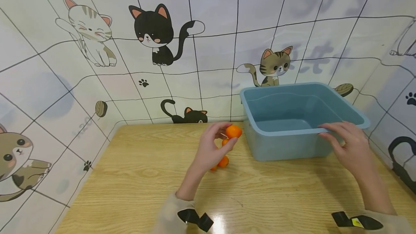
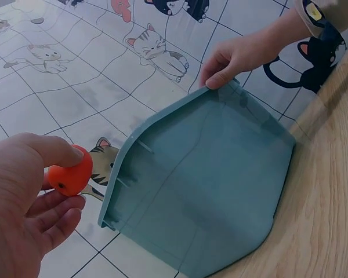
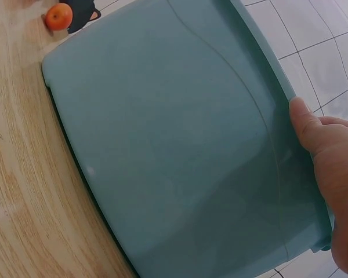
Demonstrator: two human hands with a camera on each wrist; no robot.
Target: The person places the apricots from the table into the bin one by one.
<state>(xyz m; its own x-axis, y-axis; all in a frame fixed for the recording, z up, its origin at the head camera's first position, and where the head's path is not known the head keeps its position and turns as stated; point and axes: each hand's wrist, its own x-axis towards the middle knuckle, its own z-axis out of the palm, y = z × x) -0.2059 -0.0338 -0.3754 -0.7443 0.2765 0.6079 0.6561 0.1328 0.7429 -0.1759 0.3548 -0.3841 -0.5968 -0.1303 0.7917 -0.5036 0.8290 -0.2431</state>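
On the far left, a white wall covering with dark grid lines and painted cartoon cats [image 1: 214, 13] rises, and it runs on behind the whole scene. Before it lies a light-brown tabletop with wood grain [image 1: 139, 161]. Above this tabletop, near the middle, the left hand [image 1: 207, 150] comes out of a pale beige sleeve [image 1: 170, 214] with a black band. Its thumb and fingers pinch a small, round, bright orange fruit [image 1: 234, 131], which is held in the air, outside the box and near its left side. Under and behind this hand, other small orange fruits [image 1: 223, 161] rest on the tabletop; the hand covers them partly, so I cannot tell their exact number. Further right stands a rectangular, blue-grey plastic box [image 1: 287, 146], upright, with its open top facing up. At the right end, the right hand [image 1: 351, 148] grips the front rim of the box near its right corner, the thumb on the outer side and the fingers over the edge.
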